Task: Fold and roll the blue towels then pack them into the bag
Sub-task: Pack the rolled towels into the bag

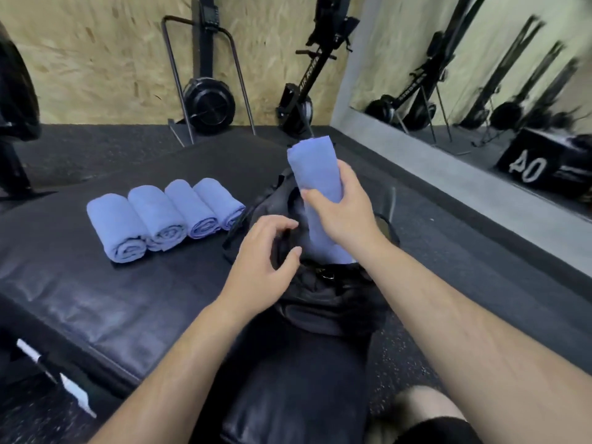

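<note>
Packing: the right hand [342,213] grips a rolled blue towel [315,168] angled into the black bag [333,299], the left hand [259,267] curls at its rim, hold unclear; next it needs pushing down.

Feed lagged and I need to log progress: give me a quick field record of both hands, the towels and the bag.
right hand: grips a rolled blue towel, lower end in the opening of the bag
left hand: at the bag's rim, fingers curled; grip unclear
bag state: black, open, in front of the person
waiting: four rolled towels side by side on the mat, left of the bag
</note>
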